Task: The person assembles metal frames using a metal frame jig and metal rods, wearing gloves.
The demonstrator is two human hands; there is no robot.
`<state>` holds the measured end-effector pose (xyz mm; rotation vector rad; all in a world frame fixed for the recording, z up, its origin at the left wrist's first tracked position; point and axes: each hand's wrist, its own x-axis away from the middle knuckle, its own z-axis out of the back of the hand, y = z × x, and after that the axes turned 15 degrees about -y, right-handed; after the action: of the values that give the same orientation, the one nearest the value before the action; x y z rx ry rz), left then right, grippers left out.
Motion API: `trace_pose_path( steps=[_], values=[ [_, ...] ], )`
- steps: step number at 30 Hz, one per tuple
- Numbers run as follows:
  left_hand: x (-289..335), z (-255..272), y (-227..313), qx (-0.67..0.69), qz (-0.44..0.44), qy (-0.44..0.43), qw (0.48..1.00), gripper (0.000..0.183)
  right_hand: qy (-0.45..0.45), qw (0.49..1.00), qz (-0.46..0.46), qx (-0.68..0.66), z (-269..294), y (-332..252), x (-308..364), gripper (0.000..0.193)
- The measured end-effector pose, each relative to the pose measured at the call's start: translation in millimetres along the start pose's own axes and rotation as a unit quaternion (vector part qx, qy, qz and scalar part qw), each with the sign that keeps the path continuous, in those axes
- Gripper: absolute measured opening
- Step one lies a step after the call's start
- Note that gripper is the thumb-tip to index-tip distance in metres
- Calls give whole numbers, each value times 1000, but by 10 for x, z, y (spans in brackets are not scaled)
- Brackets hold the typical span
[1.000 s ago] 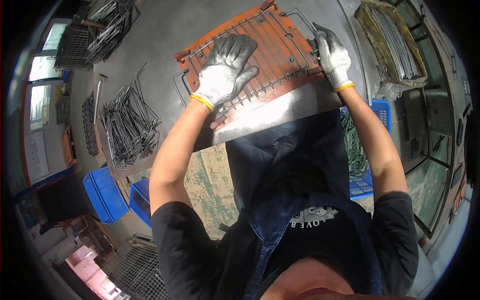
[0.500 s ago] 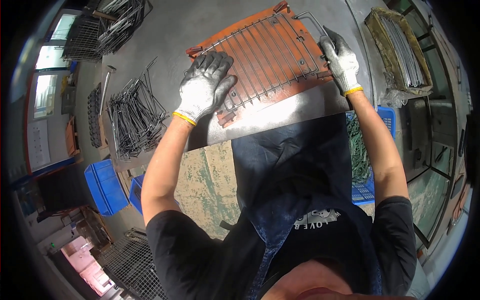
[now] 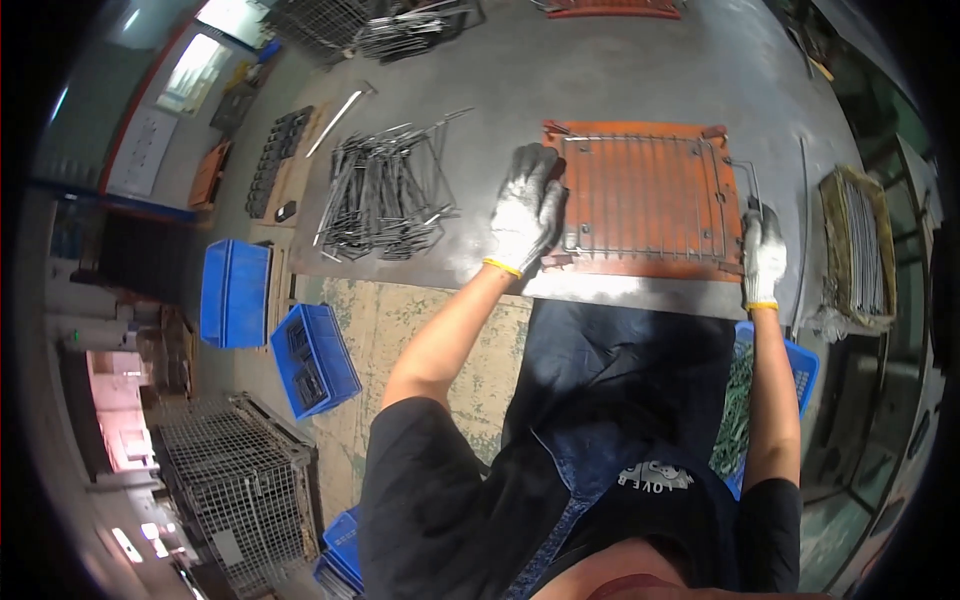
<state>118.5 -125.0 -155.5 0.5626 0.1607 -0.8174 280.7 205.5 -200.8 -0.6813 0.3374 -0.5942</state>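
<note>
A wire rack (image 3: 650, 195) of thin parallel metal rods lies on an orange-red board (image 3: 640, 268) with small blocks at its corners. My left hand (image 3: 527, 208), in a grey-and-white work glove, rests flat beside the board's left edge, thumb out, nothing in its grasp. At the right edge, my right hand (image 3: 764, 255), gloved alike, has its fingers closed about the lower end of a bent wire rod (image 3: 748, 166). That rod sticks out from the rack's right side. The fingertips' exact hold is partly hidden.
On the grey metal table (image 3: 480, 90), a heap of bent wire pieces (image 3: 385, 190) and a hammer (image 3: 335, 120) lie left. A box of straight rods (image 3: 862, 250) stands right. Blue bins (image 3: 235, 293) and a mesh cage (image 3: 235, 490) sit left; a blue basket (image 3: 800, 375) is by my right arm.
The view has turned and shifted, so the rack and board now appear level and further right. Both hands stay at the board's sides. More of the left floor area shows.
</note>
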Motion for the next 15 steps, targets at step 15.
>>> trace_pose_path(
  steps=[15],
  values=[
    [-106,776,-1302,-136,460,-150,865,40,1,999,-19,-32,94,-177,147,34]
  ],
)
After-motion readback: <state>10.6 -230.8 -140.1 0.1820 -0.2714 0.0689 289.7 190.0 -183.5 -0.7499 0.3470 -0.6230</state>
